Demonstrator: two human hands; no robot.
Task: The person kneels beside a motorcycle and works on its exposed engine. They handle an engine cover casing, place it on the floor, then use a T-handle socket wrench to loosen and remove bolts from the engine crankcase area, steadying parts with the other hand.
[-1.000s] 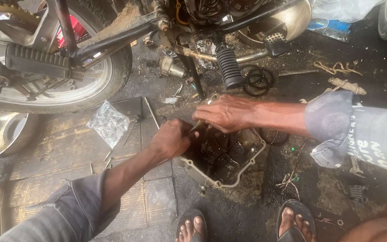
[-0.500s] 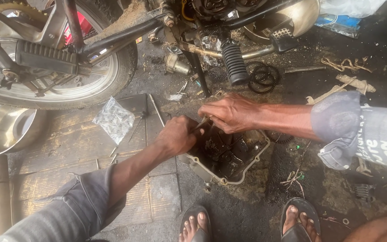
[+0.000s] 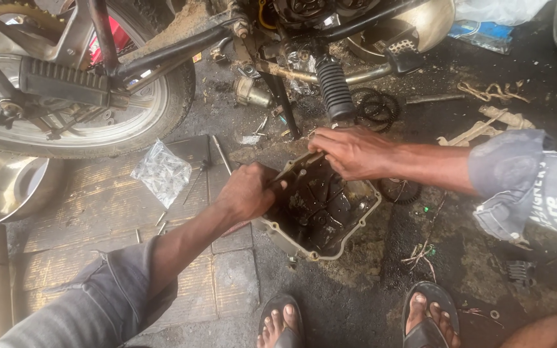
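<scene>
Nearest: two sandalled feet (image 3: 356, 319) at the bottom edge of the dirty concrete floor (image 3: 356, 283), planted either side of the work.

One oily grey cast-metal engine cover (image 3: 320, 206) lies open side up on the floor, mid-frame, so the inside is reachable. Left hand (image 3: 247, 192) is closed in a fist on a thin metal tool (image 3: 291, 171) at the cover's near-left rim. Right hand (image 3: 351, 152) is curled over the far rim, pinning the tool tip; exactly what it pinches I cannot tell.

One clear plastic bag of small parts (image 3: 161, 173) sits left of the cover. One steel bowl (image 3: 4, 187) at the left edge.

Beyond: one motorcycle (image 3: 240, 32), rear wheel (image 3: 78, 109) upper left, one ribbed black footpeg (image 3: 334, 87) above the cover.
</scene>
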